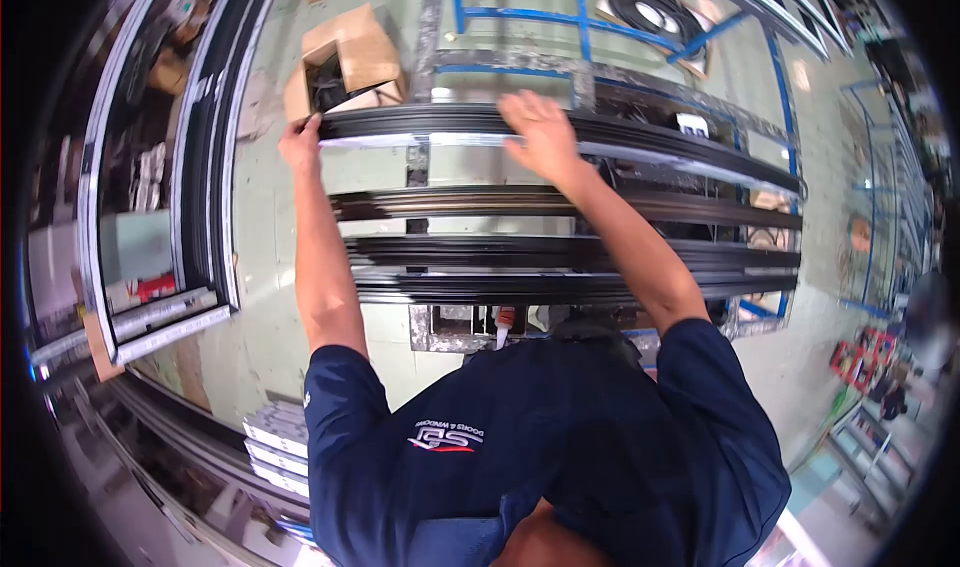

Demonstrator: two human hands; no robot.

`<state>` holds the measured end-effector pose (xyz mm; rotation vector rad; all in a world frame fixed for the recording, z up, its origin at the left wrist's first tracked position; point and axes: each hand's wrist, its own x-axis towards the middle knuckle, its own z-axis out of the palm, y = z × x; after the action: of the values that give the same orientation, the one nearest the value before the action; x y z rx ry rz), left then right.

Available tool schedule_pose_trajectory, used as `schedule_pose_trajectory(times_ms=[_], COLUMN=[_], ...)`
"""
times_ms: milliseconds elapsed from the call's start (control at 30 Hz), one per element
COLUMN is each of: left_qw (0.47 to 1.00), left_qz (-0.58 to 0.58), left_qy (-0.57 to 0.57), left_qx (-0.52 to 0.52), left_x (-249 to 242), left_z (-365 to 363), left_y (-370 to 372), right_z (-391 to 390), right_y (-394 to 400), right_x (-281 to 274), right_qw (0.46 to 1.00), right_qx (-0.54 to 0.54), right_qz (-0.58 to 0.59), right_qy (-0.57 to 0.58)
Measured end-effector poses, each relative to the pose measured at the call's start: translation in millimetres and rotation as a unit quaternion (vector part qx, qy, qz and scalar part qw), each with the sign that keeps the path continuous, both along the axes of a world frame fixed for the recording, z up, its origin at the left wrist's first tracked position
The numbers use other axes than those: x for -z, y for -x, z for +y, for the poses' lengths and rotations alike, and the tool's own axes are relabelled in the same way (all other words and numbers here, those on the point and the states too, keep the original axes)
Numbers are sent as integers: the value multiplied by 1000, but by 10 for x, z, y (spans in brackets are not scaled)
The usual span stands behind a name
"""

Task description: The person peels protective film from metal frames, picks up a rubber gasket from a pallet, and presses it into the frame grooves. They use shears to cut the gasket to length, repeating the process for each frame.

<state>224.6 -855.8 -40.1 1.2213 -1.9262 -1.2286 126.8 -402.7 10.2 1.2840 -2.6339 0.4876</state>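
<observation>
Several long dark profiles lie crosswise in front of me on a metal rack. My left hand is closed round the left end of the farthest black profile. On the same profile, right of its left end, rests my right hand, with its fingers spread. Nearer to me are a brownish profile, a black profile and another black profile, roughly parallel with gaps between them. The underside of my right palm is hidden.
An open cardboard box stands beyond my left hand. Blue rack bars and a black coil lie farther off. Tall frames stand at the left. A sealant tube is close to my body. Red items are at right.
</observation>
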Motion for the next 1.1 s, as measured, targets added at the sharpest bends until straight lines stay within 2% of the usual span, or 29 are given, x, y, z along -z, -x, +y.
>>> schedule_pose_trajectory(times_ms=[67, 100, 133, 167, 233, 300, 467, 633, 800, 900, 1100], left_qw=[1000, 999, 999, 998, 990, 979, 975, 973, 981, 983, 980], left_qz=[-12, 2, 37, 49, 67, 71, 71, 70, 64, 75, 67], left_qy=[16, 45, 28, -34, -123, -179, -186, -173, -135, -105, -151], left_qx=[-9, 12, -3, -8, 21, 61, 98, 136, 121, 131, 109], left_x=[14, 203, 147, -10, -230, -120, -201, -117, -149, -102, 22], left_z=[-8, -162, -96, -15, 38, -124, -107, -173, -164, -175, -313], left_y=[-1, -20, -25, -62, -154, -199, -282, -286, -304, -310, -237], right_z=[432, 646, 854, 1032, 1338, 1449, 1450, 1432, 1418, 1296, 1243], right_y=[78, 92, 91, 84, 109, 88, 0, 2, 35, 6, -53], right_x=[-63, -72, -77, -145, -77, -61, 62, 101, 96, -119, 30], right_qw=[997, 998, 996, 995, 993, 990, 987, 985, 983, 986, 977], right_qx=[-12, 21, 52, 88, 119, 139, 153, 169, 183, 159, 210], right_qz=[-13, -3, 1, -24, -2, -14, -4, -4, 4, 42, 30], right_qy=[70, 61, 68, 42, 7, 0, 40, 15, -30, -16, -20])
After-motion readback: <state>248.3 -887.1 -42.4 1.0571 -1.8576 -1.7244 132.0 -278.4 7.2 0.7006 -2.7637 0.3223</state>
